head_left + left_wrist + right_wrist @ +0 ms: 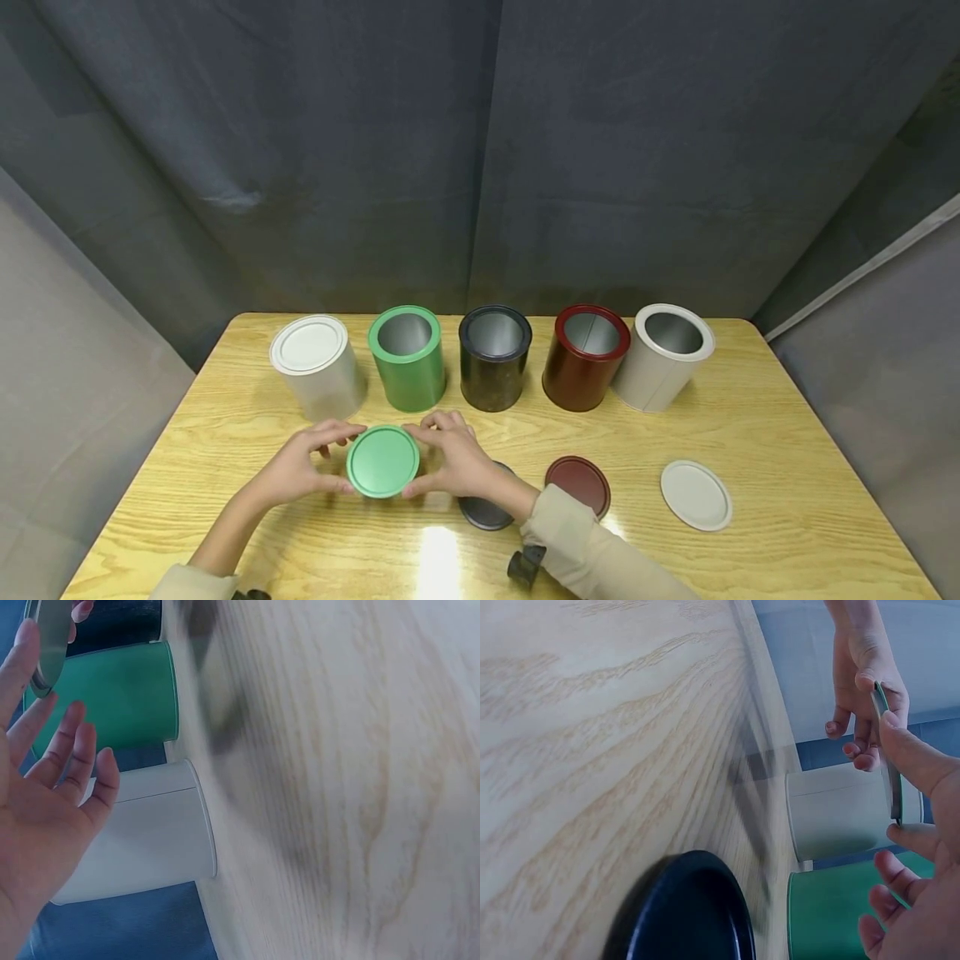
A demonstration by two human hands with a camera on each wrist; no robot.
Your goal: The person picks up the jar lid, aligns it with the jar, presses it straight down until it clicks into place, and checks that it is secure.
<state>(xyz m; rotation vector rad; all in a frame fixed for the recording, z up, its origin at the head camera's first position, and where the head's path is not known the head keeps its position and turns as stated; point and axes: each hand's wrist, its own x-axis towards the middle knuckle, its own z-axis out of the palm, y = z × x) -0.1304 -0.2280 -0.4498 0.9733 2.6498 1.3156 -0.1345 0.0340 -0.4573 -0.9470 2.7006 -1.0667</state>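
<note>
Fingers (341, 431) of the left hand (300, 471) and right hand (453, 458) curl round opposite edges of the round, smooth green lid (382, 461), pinching it between them above the grained wooden table (787, 467). Beyond the fingertips stands the open green can (407, 358); a black lid (483, 510) lies under the right wrist.

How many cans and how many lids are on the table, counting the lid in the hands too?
Cans: 5 – white closed can, green can, black can, dark red can, white open can
Loose lids: 4 – green lid held by the left hand and right hand, black lid, dark red lid, white lid
Total: 9
</note>
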